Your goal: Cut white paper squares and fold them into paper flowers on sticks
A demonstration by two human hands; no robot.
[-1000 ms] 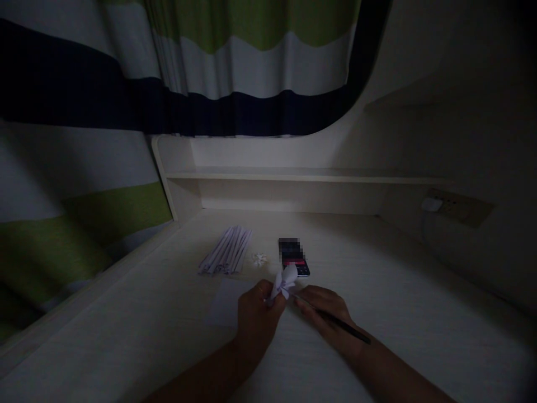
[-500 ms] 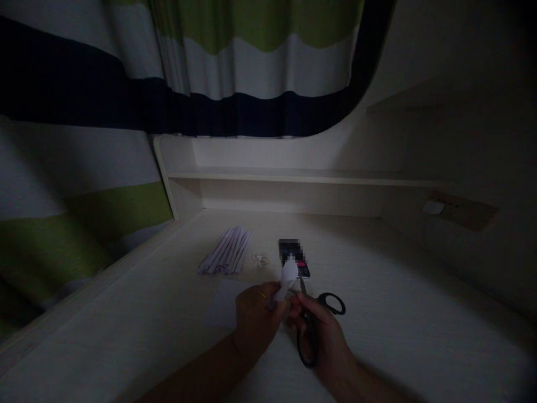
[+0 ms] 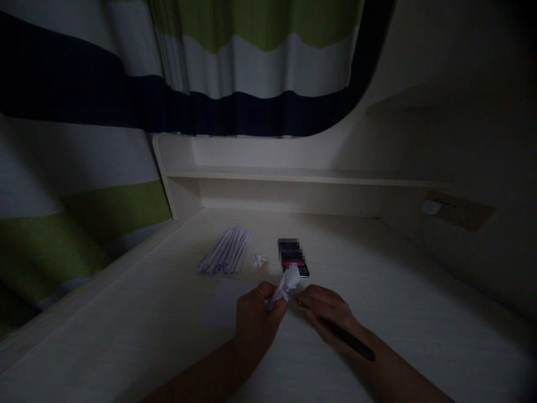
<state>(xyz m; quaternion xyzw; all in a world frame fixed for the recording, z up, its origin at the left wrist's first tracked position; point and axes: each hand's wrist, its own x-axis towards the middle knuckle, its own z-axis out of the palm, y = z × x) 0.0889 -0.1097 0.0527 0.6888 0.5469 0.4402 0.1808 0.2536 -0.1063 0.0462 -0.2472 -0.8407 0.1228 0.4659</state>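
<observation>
My left hand [image 3: 257, 316], a ring on one finger, is closed on a folded piece of white paper [image 3: 288, 281] that sticks up past the fingertips. Close by on the right, my right hand [image 3: 329, 310] is wrapped round a pair of scissors [image 3: 348, 338]. They are turned edge-on, with the black handles pointing back toward my wrist; the blades are mostly hidden by my fingers and the paper. Whether the blades touch the paper I cannot tell. A flat white sheet [image 3: 220, 305] lies on the table, partly under my left hand.
A bundle of pale paper strips [image 3: 226, 250] lies at the back left. Beside it is a small pile of white scraps [image 3: 259, 259]. A phone [image 3: 293, 257] lies just beyond the paper. Behind runs a low shelf [image 3: 293, 176], with a striped curtain [image 3: 260, 67] above.
My right hand has rolled over and drawn slightly back, so the scissors have swung from handle loops showing to edge-on. The folded paper in my left hand now tilts right and looks more crumpled.
</observation>
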